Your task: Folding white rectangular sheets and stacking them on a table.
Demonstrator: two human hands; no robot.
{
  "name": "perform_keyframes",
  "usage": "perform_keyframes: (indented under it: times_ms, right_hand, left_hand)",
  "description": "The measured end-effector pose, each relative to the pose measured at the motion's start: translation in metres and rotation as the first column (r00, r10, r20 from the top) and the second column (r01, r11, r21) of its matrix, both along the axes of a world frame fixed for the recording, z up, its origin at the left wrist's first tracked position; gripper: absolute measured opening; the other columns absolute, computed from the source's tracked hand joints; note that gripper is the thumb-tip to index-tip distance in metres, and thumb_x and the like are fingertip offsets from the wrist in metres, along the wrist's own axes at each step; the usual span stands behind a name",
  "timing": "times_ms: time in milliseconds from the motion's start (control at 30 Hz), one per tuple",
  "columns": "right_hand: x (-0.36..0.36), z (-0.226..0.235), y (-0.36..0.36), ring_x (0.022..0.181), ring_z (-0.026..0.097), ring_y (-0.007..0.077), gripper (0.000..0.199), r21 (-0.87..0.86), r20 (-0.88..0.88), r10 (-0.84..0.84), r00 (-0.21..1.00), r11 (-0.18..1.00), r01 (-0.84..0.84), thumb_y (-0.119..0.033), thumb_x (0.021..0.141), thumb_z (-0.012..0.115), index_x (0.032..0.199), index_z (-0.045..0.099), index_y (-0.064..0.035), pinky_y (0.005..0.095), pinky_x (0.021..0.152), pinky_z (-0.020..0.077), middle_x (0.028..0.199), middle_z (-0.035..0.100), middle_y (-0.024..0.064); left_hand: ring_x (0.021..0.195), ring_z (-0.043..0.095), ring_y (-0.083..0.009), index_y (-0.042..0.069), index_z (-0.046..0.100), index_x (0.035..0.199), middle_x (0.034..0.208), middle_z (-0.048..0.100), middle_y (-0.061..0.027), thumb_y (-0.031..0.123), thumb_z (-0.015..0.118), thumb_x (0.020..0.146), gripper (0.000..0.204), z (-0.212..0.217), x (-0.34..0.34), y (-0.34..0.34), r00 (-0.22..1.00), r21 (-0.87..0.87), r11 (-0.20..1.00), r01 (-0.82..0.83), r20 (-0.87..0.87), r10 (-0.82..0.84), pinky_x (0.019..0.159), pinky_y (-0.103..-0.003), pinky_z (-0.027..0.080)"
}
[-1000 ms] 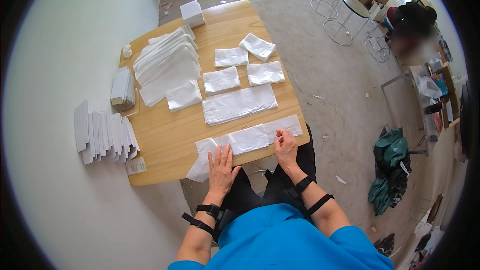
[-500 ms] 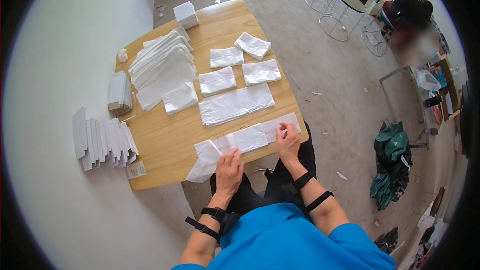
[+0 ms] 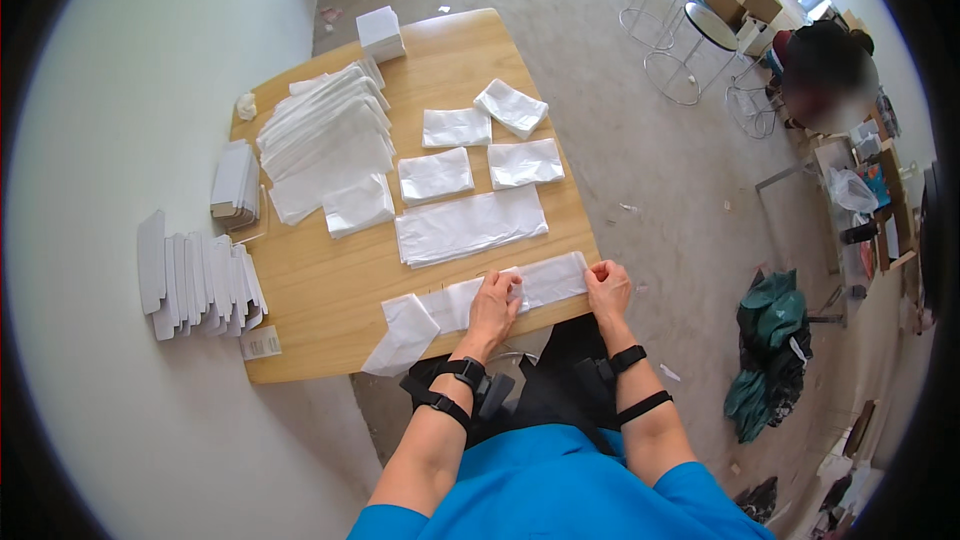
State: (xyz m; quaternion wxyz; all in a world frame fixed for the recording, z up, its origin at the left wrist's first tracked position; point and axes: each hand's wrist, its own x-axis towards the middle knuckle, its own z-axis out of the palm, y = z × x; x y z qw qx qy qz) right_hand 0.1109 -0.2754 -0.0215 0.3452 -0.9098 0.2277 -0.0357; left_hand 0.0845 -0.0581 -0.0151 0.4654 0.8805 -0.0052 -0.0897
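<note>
A long strip of thin white sheeting (image 3: 555, 278), like a folded plastic bag, lies along the near edge of the wooden table (image 3: 330, 325). Its left end is bent over, and a loose flap hangs toward the edge. My left hand (image 3: 490, 312) is at the strip's middle, fingers bent and closed on a fold. At the right end my right hand (image 3: 608, 292) pinches the corner between thumb and fingers. Just beyond lies a wider folded white sheet (image 3: 472, 225). Smaller folded white packets (image 3: 436, 176) lie farther back.
Overlapping white sheets (image 3: 325, 135) cover the table's left side, with a white box-like stack (image 3: 381, 33) behind. Folded white cartons (image 3: 200, 280) stand along the wall side. Round stools (image 3: 710, 26), dark green bags (image 3: 770, 340) and another person (image 3: 825, 70) are to the right.
My left hand has moved right and up onto the strip's middle. My right hand has moved right and down to its right end and now grips the corner. The view has shifted slightly.
</note>
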Motion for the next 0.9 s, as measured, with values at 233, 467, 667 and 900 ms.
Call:
perform_keyframes:
  times_ms: [233,467,667,900]
  right_hand:
    - [-0.007,0.043,0.019,0.066,0.061,0.0274,0.015,0.192,0.133,0.027,0.991,0.98,-0.052,-0.014,0.076,0.067,0.083,0.062,-0.0026,0.0369,0.066,0.0509,0.072,0.062,0.0103]
    - [-0.026,0.081,0.086,0.068,0.061,0.0278,0.024,-0.051,0.335,0.35,0.875,0.934,-0.354,-0.008,0.08,0.062,0.104,0.059,-0.0036,0.0399,0.063,0.0466,0.074,0.061,0.0108]
    - [-0.048,0.063,0.137,0.075,0.061,0.0268,0.028,-0.231,0.356,0.576,0.736,0.817,-0.529,-0.011,0.079,0.065,0.106,0.059,-0.0038,0.0388,0.069,0.0447,0.079,0.062,0.0092]
    - [-0.06,0.061,0.13,0.075,0.062,0.0283,0.02,0.036,0.453,0.507,0.733,0.811,-0.584,-0.012,0.081,0.064,0.098,0.062,-0.002,0.0396,0.068,0.0471,0.082,0.064,0.0123]
  left_hand:
    - [0.084,0.061,-0.0244,0.007,0.058,0.106,0.097,0.053,-0.0109,0.003,0.071,0.072,0.036,0.01,0.004,-0.002,1.0,-0.021,1.0,0.005,0.012,-0.005,0.075,-0.034,0.052]
    - [0.07,0.059,-0.0148,0.003,0.061,0.109,0.1,0.058,-0.007,0.017,0.066,0.087,0.026,0.011,-0.004,0.019,0.971,-0.31,0.92,-0.237,-0.113,0.212,0.069,-0.029,0.051]
    - [0.073,0.056,-0.011,0.004,0.033,0.136,0.084,0.059,-0.0026,0.029,0.061,0.093,0.057,0.04,-0.022,0.033,0.85,-0.628,0.573,-0.526,-0.42,0.318,0.067,-0.023,0.048]
    - [0.074,0.058,-0.0098,-0.003,0.042,0.126,0.085,0.061,-0.0036,0.013,0.066,0.087,0.049,0.008,-0.028,0.049,0.806,-0.434,0.68,-0.591,-0.33,0.491,0.066,-0.022,0.048]
